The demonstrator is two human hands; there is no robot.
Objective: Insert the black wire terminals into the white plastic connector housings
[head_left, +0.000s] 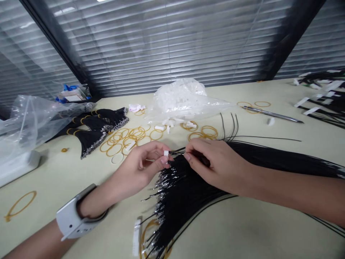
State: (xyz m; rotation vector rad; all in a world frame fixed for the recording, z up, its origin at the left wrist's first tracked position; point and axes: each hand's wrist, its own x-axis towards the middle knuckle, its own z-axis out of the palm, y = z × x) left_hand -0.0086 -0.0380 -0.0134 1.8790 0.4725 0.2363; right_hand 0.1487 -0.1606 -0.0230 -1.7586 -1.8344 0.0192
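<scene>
A thick bundle of thin black wires (258,158) with metal tips lies across the pale table (242,230), fanning out toward the front. My left hand (140,169), a grey watch on its wrist, pinches a small white connector (166,153) between thumb and fingers. Right beside it my right hand (212,162) rests on the bundle and pinches a black wire whose end points at the connector. Both hands are closed in a pinch.
Yellow rubber bands (126,138) and loose white connectors (172,124) lie behind the hands. A clear bag of white connectors (183,97) sits at the back. Banded black wire bundles (99,126) and a plastic bag (24,122) are at left; metal tweezers (272,114) and more wires (326,97) at right.
</scene>
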